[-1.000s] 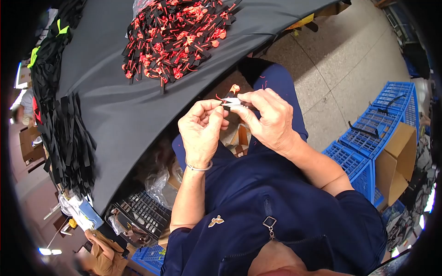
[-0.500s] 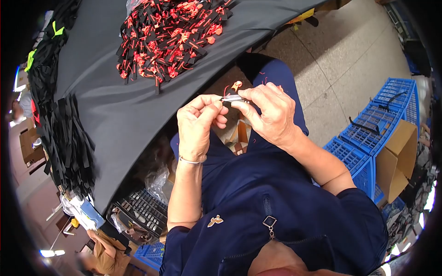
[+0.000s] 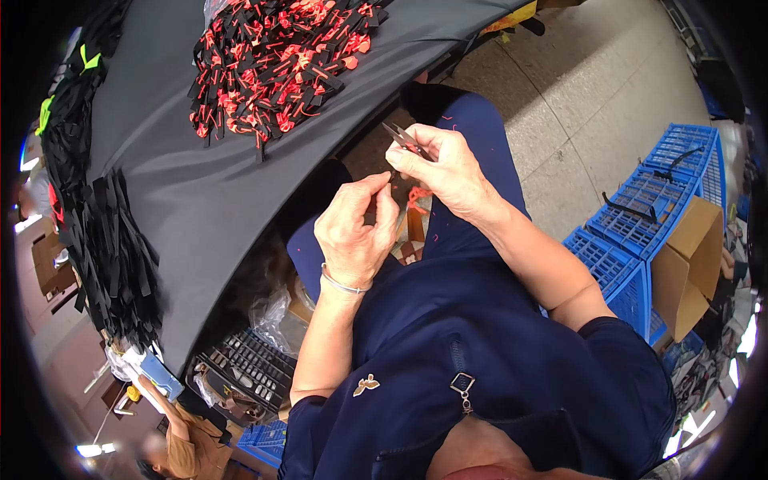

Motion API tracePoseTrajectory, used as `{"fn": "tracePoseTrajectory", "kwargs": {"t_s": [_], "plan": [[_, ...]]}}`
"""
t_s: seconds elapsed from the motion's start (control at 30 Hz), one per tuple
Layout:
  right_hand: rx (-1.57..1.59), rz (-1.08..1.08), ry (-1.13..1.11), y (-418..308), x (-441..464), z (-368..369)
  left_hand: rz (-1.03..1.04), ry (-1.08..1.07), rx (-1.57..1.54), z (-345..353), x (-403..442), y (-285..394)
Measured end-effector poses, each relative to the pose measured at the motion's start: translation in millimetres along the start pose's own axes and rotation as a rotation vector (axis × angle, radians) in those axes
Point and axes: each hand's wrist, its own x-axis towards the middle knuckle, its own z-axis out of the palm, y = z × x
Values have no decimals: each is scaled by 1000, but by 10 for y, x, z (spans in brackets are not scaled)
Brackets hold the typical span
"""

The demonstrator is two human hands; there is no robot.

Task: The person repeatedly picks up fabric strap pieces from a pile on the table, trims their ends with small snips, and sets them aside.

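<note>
The black-and-orange tag (image 3: pixel 416 198), blurred, hangs at four o'clock from the fingertips of the left hand (image 3: pixel 358 228), whose thumb and forefinger seem pinched on its black end; half a second ago its orange part stood up at one o'clock from them. The snips (image 3: pixel 402 139), then touching the left fingertips, are now lifted clear toward one o'clock, blades slightly parted and pointing to ten. The right hand (image 3: pixel 444 168) is closed round their handles. Farther off, at eleven o'clock from both hands, the pile of similar tags (image 3: pixel 276 68) lies on the black cloth (image 3: pixel 216 208) as before.
</note>
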Motion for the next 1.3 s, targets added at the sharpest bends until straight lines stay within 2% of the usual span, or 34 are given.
{"fn": "tracePoseTrajectory", "kwargs": {"t_s": [0.03, 0.07, 0.1, 0.27, 0.37, 0.43, 0.5, 0.53, 0.63, 0.83, 0.93, 1.13, 1.23, 1.3], "plan": [[-19, -1, -17, -22, -2, 10, -212, -7, -212, 3, -20, 30], [-7, -215, -46, 75, 50, 10, -425, -12, -424, 1, -41, 65], [-25, -235, -66, 71, 64, 0, -638, -16, -636, -3, -52, 79], [-78, -306, -93, 74, 60, -13, -920, -179, -1011, -72, -79, -82], [-350, -424, 195, 69, -21, 26, -940, -74, -1172, -32, -93, -127], [-514, -538, 299, 58, -124, 27, -950, -29, -1214, -22, -81, -137], [-796, -604, 325, -12, -280, -21, -960, -4, -1253, -9, -88, -132], [-782, -761, 355, 76, -251, -14, -962, -2, -1271, -1, -85, -126], [-922, -823, 371, 162, -263, -2, -960, 9, -1336, 18, -83, -78], [-939, -770, 364, 187, -237, -2, -937, 40, -1260, 29, -125, -43], [-816, -695, 331, 171, -266, -18, -946, 53, -1239, 55, -139, -34], [-840, -696, 364, 249, -204, 15, -947, 36, -1122, 68, -203, -35], [-688, -610, 346, 268, -168, 19, -946, 110, -1052, -151, -384, -117], [-400, -434, 331, 261, -167, 56, -924, 202, -960, -406, -625, -275]]}}
